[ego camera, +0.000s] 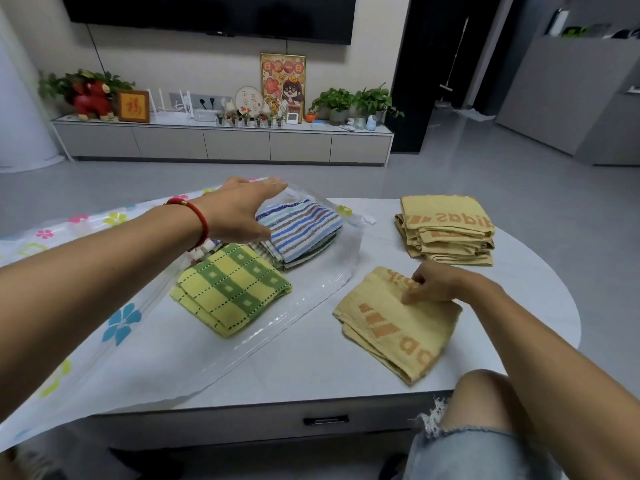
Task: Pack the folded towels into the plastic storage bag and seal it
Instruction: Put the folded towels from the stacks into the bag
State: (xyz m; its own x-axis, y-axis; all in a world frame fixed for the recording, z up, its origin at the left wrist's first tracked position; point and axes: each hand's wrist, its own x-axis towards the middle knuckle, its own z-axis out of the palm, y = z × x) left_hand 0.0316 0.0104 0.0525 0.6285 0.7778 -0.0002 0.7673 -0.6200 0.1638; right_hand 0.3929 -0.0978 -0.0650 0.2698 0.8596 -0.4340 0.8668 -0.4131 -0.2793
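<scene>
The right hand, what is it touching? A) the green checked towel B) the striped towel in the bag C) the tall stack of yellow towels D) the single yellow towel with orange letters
D: the right hand pinches the far edge of the single yellow towel lying on the table, apart from the bag and the stack.

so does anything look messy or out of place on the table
Nothing is spilled or damaged. The single yellow towel under the right hand lies skewed to the table edge, while the yellow towel stack beyond it sits neatly.
</scene>
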